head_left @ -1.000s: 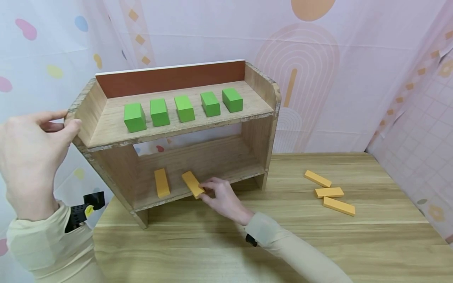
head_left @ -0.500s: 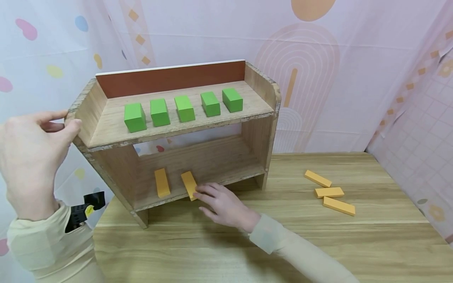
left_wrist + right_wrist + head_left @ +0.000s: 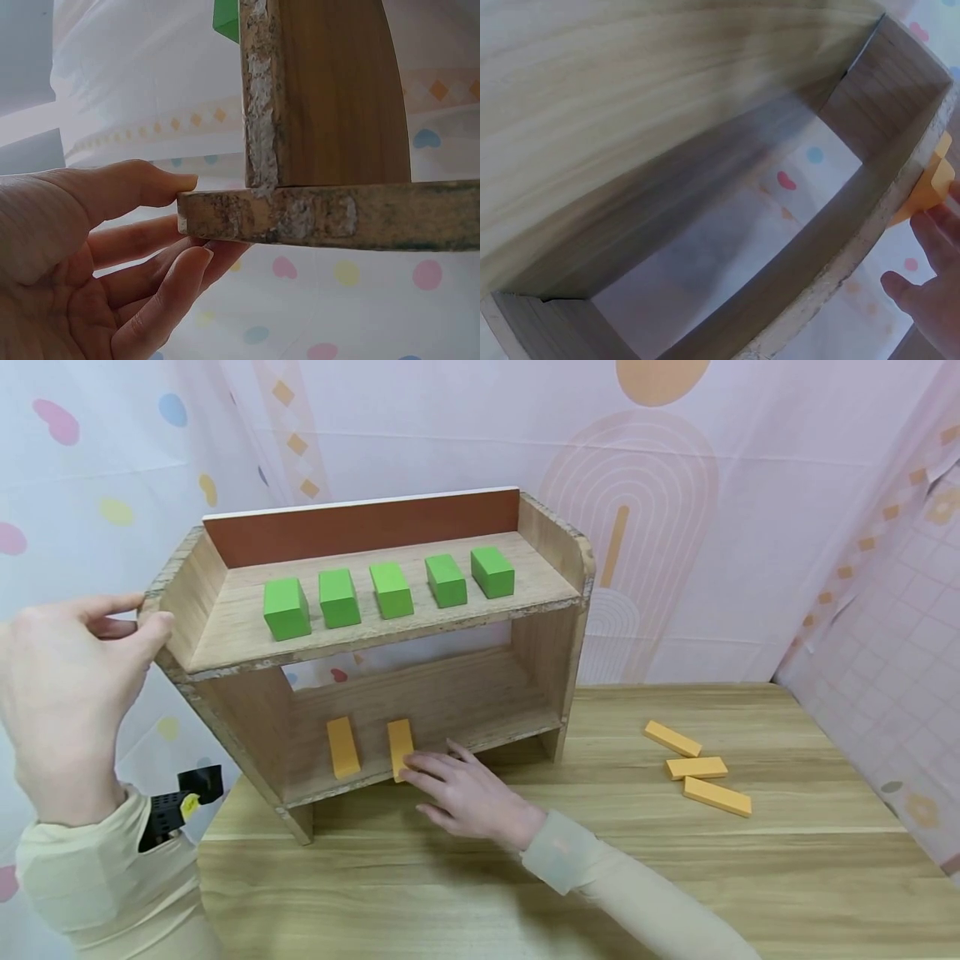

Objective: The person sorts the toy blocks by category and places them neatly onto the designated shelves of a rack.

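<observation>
A small two-tier wooden shelf (image 3: pixel 390 637) stands on the table. My left hand (image 3: pixel 71 693) pinches the upper front edge of its left side panel, thumb and fingers on opposite faces of the board (image 3: pixel 330 217) in the left wrist view. On the lower tier lie two orange blocks: one at the left (image 3: pixel 343 749), and a second block (image 3: pixel 401 742) to its right. My right hand (image 3: pixel 476 797) touches the front end of that second block with loosely extended fingers, thumb held apart. The right wrist view shows fingertips against the orange block (image 3: pixel 928 187) at the shelf edge.
Several green blocks (image 3: pixel 392 590) stand in a row on the top tier, before a reddish-brown back board (image 3: pixel 360 531). Three more orange blocks (image 3: pixel 697 767) lie on the wooden table (image 3: pixel 810 877) at the right. A patterned curtain (image 3: pixel 780 527) hangs behind.
The right thumb and fingers have let go of the second orange block. The block has turned straighter, its front end swinging left, nearer parallel to the first. The left hand has stayed put.
</observation>
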Demonstrator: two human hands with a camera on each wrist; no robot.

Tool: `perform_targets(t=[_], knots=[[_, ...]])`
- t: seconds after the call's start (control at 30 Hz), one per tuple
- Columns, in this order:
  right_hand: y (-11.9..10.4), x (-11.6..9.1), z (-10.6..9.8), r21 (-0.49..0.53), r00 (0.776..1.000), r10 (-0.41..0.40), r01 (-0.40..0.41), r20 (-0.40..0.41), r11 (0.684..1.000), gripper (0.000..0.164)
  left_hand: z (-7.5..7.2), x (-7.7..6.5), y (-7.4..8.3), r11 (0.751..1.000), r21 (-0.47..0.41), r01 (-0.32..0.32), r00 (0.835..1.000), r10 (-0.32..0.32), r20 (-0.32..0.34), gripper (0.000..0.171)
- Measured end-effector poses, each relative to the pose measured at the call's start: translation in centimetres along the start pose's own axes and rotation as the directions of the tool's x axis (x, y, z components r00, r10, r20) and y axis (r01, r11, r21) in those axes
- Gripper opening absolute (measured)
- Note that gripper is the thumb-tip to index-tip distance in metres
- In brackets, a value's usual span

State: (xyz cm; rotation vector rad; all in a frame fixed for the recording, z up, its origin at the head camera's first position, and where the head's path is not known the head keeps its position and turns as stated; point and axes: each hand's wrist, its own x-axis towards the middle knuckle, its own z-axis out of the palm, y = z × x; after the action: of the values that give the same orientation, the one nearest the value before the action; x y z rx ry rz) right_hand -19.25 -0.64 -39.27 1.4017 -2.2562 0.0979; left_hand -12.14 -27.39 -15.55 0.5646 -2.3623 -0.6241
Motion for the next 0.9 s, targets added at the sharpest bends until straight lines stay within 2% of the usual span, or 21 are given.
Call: perform_targets(t=[0.17, 0.57, 0.9], knots=[[0.2, 0.6, -0.2, 0.002, 0.998, 0.005, -0.005, 0.059, 1.0, 0.051, 0.0, 0.0, 0.0, 1.0, -0.006, -0.002, 1.0, 0.002, -0.002, 0.047], [0.2, 1.4, 0.0, -0.007, 0.988, 0.064, -0.064, 0.144, 0.998, 0.054, -0.1, 0.0, 0.1, 1.0, -0.001, -0.001, 1.0, 0.001, 0.003, 0.047], [0.1, 1.9, 0.4, -0.023, 0.984, 0.081, -0.079, 0.156, 0.997, 0.057, -0.1, 0.0, 0.0, 1.0, 0.001, -0.005, 1.0, 0.005, 0.004, 0.046]])
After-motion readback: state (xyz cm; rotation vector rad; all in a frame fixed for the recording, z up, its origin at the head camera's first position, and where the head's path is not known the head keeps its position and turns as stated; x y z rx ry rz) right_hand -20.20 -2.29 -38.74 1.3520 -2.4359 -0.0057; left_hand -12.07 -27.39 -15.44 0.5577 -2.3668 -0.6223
